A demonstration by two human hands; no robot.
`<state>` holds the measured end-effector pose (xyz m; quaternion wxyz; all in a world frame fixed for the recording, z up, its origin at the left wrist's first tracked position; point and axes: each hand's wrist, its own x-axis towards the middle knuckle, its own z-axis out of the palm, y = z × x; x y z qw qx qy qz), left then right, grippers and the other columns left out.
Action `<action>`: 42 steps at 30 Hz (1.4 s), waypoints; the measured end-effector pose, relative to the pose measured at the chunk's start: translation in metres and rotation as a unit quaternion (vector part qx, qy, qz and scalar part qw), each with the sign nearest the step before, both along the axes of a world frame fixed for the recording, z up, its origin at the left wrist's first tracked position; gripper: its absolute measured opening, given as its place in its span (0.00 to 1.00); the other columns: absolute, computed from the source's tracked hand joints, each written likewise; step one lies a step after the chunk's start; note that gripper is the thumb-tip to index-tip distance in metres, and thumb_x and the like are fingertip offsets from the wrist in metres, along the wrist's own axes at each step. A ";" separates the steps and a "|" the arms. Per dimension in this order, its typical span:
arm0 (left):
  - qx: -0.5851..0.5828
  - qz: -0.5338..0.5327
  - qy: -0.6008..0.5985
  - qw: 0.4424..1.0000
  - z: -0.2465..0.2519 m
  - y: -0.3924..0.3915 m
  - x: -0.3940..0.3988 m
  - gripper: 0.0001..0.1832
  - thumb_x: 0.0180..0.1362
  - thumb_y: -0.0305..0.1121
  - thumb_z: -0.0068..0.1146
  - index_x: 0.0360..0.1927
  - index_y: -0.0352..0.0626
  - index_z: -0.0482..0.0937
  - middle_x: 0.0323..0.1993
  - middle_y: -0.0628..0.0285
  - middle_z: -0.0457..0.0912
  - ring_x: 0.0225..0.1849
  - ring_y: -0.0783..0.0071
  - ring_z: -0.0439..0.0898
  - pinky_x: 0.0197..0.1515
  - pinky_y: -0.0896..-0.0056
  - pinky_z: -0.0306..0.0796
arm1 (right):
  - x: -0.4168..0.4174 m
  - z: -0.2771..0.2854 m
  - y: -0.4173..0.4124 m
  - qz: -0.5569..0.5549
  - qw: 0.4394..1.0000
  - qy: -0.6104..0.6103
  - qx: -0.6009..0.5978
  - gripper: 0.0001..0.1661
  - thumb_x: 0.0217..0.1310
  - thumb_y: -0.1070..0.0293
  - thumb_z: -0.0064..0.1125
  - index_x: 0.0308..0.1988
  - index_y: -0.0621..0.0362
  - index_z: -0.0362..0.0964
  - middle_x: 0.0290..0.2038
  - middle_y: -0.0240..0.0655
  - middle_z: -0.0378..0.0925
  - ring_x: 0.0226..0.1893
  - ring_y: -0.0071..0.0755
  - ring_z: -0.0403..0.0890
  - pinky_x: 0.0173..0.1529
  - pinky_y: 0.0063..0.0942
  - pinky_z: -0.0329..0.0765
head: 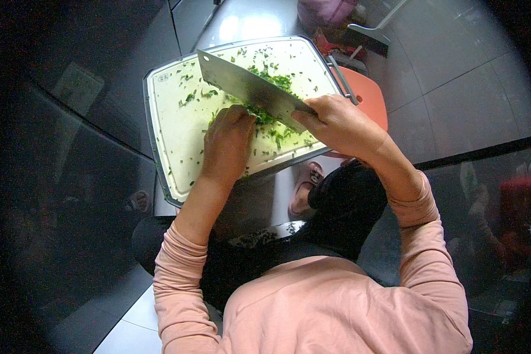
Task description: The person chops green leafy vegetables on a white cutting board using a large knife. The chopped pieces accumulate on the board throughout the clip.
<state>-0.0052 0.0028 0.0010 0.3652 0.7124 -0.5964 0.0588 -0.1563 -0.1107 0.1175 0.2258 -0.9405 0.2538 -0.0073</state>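
Observation:
My right hand (336, 121) is closed on the handle of a cleaver (252, 88), whose broad metal blade points up and left across a pale cutting board (172, 124) with a dark rim. Chopped green leaves (281, 82) lie beyond the blade, and more are on the near side of it. My left hand (230, 132) is over the board, left of the blade, its fingers bent down by the leaves. Whether those fingers pinch some of the leaves cannot be seen. Small green bits are scattered over much of the board.
An orange board or lid (367, 93) shows beyond the cutting board's right end, near a metal handle (343, 79). A purple item (325, 13) stands at the top. Dark glossy cabinet fronts (93, 132) are at the left. A slippered foot (307, 188) shows below the board.

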 end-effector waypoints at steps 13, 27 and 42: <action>-0.006 0.012 0.002 1.000 0.002 -0.002 -0.001 0.09 0.47 0.24 0.56 0.34 0.40 0.80 0.38 0.54 0.78 0.41 0.55 0.75 0.46 0.60 0.72 | -0.016 0.009 0.007 -0.001 0.998 0.060 0.036 0.20 0.64 0.61 0.46 0.28 0.68 0.71 0.14 0.43 0.67 0.14 0.36 0.71 0.24 0.36 0.68; -0.063 -0.002 -0.040 0.997 -0.011 -0.006 0.003 0.04 0.47 0.24 0.54 0.28 0.38 0.78 0.31 0.54 0.75 0.37 0.54 0.75 0.40 0.57 0.71 | 0.033 -0.026 -0.004 0.040 0.999 0.027 0.016 0.20 0.61 0.59 0.46 0.32 0.67 0.72 0.22 0.56 0.72 0.26 0.59 0.75 0.34 0.43 0.71; -0.067 0.028 -0.015 0.997 -0.003 -0.002 -0.001 0.06 0.48 0.27 0.57 0.31 0.40 0.78 0.30 0.55 0.77 0.35 0.55 0.76 0.41 0.59 0.71 | 0.010 0.009 0.000 -0.008 1.000 -0.012 0.008 0.18 0.63 0.60 0.48 0.32 0.67 0.72 0.18 0.49 0.69 0.18 0.38 0.71 0.28 0.37 0.68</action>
